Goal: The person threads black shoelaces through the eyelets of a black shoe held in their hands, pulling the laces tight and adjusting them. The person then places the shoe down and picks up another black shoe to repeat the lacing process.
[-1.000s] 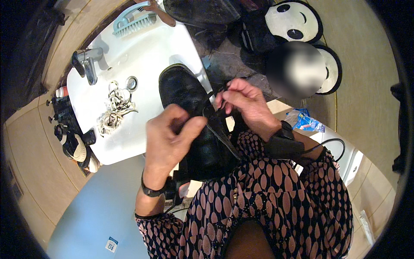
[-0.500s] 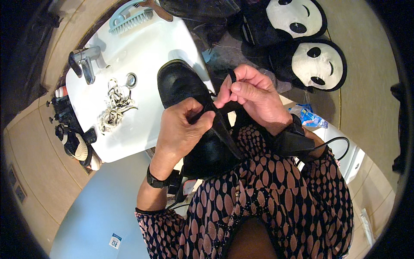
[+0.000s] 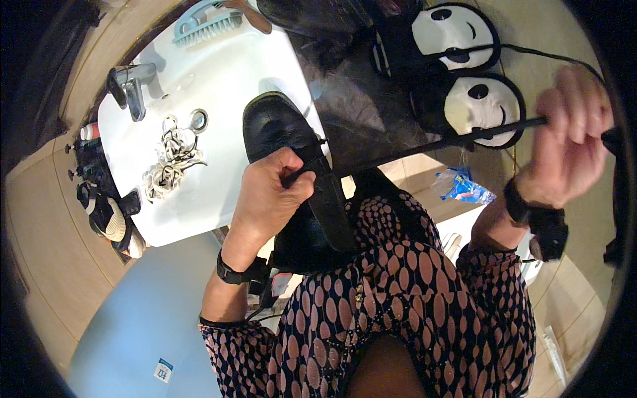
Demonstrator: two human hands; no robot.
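1. Left hand (image 3: 275,192): fingers curled tight, thumb pressed toward forefinger, clamping the upper of a black shoe (image 3: 315,229).
2. The shoe lies beneath that hand, toe pointing away. It looks firm and fairly light; gripping mid-upper or heel should steady it.
3. Right hand (image 3: 567,136), far out right, blurred: fingers closed around a black lace (image 3: 531,123) stretched from the shoe, likely soft and pliable, easily pinched.
4. Beyond the left hand: white sink (image 3: 229,179), pale tangled laces (image 3: 176,159).

Left hand (image 3: 275,191) pinched, knuckles up; right hand (image 3: 568,142) curled, blurred, well apart.
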